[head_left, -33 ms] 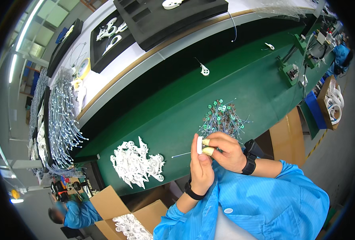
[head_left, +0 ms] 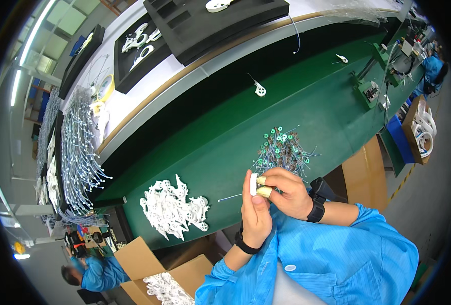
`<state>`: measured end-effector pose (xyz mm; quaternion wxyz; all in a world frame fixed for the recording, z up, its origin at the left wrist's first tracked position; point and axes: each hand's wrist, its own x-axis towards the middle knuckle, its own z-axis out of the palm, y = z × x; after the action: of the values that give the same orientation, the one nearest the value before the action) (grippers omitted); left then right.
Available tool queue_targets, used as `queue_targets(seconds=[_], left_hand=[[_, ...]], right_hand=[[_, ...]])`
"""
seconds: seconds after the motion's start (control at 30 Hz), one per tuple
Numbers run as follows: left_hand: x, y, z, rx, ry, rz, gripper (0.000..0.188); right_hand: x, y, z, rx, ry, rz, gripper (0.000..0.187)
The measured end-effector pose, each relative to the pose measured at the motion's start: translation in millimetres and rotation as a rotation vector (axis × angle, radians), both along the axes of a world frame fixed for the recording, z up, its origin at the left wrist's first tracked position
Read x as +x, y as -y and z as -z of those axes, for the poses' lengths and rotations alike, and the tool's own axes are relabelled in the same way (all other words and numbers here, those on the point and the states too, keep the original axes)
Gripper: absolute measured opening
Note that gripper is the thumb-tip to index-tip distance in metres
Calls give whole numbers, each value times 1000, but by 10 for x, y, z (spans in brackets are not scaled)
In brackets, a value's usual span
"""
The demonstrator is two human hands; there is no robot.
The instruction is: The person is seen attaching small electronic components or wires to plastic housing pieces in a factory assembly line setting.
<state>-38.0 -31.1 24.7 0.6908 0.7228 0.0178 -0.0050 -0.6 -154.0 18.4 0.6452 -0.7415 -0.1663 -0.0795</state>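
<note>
Head view: beside the green counter (head_left: 332, 119), an open cardboard box (head_left: 139, 256) holds jumbled white plastic parts (head_left: 167, 290); a smaller brown box (head_left: 412, 122), far right, holds white rings (head_left: 424, 133). Above the counter's near edge, the left hand (head_left: 256, 223) and right hand (head_left: 291, 198) together pinch a small white piece (head_left: 254, 184), seen edge-on; a thin pale cable (head_left: 229, 197) juts out leftward.

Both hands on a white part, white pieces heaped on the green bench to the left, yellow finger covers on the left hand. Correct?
No: the yellow finger covers are on the right hand, not the left hand, in the head view. The rest stands: both hands on a white part, white pieces heaped on the green bench to the left.
</note>
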Motion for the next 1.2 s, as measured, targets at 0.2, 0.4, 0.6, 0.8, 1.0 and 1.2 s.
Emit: queue_targets(seconds=[0.2, 0.4, 0.6, 0.8, 1.0, 1.2], left_hand=[[55, -44, -35, 54, -35, 20, 53], [73, -164, 102, 233, -29, 30, 49], [168, -210, 110, -231, -209, -59, 49], [221, -518, -3, -779, -443, -8, 52], [161, -659, 102, -746, -435, -83, 51], [105, -745, 439, -569, -463, -219, 45]], right_hand=[[140, 21, 26, -101, 165, -9, 23], [220, -39, 77, -128, 102, -108, 15], [265, -141, -11, -136, -83, -167, 15], [393, -141, -91, -141, -117, -176, 23], [425, -418, -53, -185, -6, -302, 24], [391, -782, 407, -272, -34, -306, 18]])
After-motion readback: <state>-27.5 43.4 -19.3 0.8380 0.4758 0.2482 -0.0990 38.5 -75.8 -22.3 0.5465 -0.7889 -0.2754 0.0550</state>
